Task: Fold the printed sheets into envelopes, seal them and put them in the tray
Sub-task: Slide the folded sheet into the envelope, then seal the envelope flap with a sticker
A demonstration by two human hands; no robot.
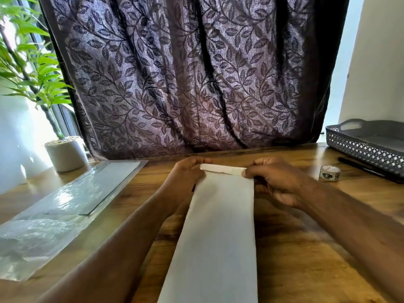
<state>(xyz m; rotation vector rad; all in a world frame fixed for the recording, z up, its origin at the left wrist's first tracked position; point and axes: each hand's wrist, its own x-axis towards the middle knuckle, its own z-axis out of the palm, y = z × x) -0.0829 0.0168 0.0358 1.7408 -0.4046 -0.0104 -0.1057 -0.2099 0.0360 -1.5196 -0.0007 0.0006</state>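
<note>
A long white sheet [218,232], folded into a narrow strip, lies on the wooden table [295,248] and runs from the near edge toward the middle. Its far end is turned over into a small flap [223,168]. My left hand [189,173] pinches the flap's left corner. On the other side my right hand [277,180] pinches the right corner, with the fingers curled beside the sheet. The grey perforated tray [367,147] stands at the far right of the table.
A roll of patterned tape [329,172] and a black pen [363,167] lie in front of the tray. A clear plastic sleeve [65,206] holding sheets lies on the left. A potted plant [65,153] stands at the back left, a dark leaf-patterned curtain [185,84] behind.
</note>
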